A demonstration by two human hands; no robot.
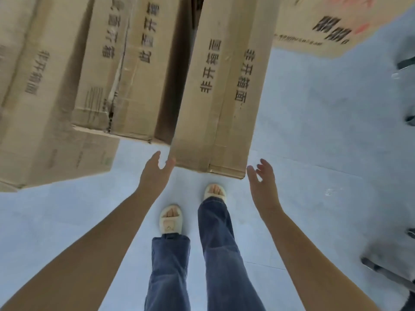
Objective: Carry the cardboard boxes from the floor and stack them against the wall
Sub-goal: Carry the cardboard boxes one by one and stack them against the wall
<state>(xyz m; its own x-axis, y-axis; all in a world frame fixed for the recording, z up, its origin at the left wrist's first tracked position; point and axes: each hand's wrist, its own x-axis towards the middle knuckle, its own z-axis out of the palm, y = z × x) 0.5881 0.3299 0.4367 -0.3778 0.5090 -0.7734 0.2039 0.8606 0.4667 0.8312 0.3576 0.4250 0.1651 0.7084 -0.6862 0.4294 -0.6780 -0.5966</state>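
Observation:
A long narrow cardboard box with black printed characters lies on the pale floor straight ahead, its near end just beyond my feet. My left hand reaches toward the box's near left corner, fingers straight and spread, holding nothing. My right hand hovers just off the near right corner, fingers relaxed, also empty. Neither hand clearly touches the box. More cardboard boxes of the same kind lie side by side to the left, and a large one fills the far left.
Another cardboard box with black and red print sits at the top right. Dark objects and a metal frame stand along the right edge. My feet in pale sandals stand on the light grey floor.

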